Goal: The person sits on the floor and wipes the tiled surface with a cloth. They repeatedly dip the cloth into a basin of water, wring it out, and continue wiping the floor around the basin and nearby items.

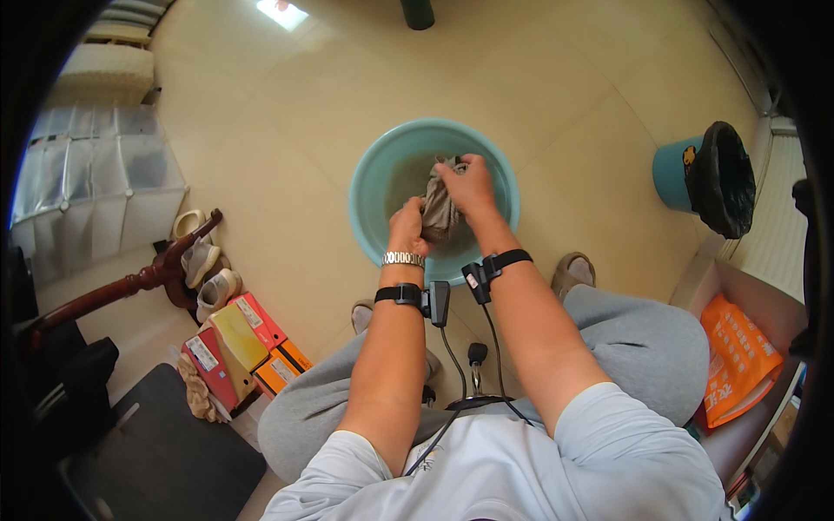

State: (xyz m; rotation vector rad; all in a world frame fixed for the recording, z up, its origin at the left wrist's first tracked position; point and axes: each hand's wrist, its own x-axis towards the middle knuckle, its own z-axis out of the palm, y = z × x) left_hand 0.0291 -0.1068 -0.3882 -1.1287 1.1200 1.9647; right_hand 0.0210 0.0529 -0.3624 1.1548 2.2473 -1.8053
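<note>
A round light-blue plastic basin (369, 195) stands on the tiled floor in front of my feet. Murky water (407, 176) lies in its bottom. Over the basin I hold a wet, crumpled grey-brown cloth (440, 207) in both hands. My left hand (408, 225) grips its lower left side. Higher up, at the cloth's top right, my right hand (470, 184) pinches it between thumb and fingers. Part of the cloth is hidden behind the fingers. A metal-band watch (402, 258) is on my left wrist, and strapped black sensors with cables sit on both forearms.
A blue bin (674, 174) lined with a black bag stands to the right. An orange bag (739, 361) lies in a box nearby. Shoe boxes (241, 335), shoes (218, 291) and a wooden stand (146, 277) are at left, below clear plastic storage boxes (98, 166).
</note>
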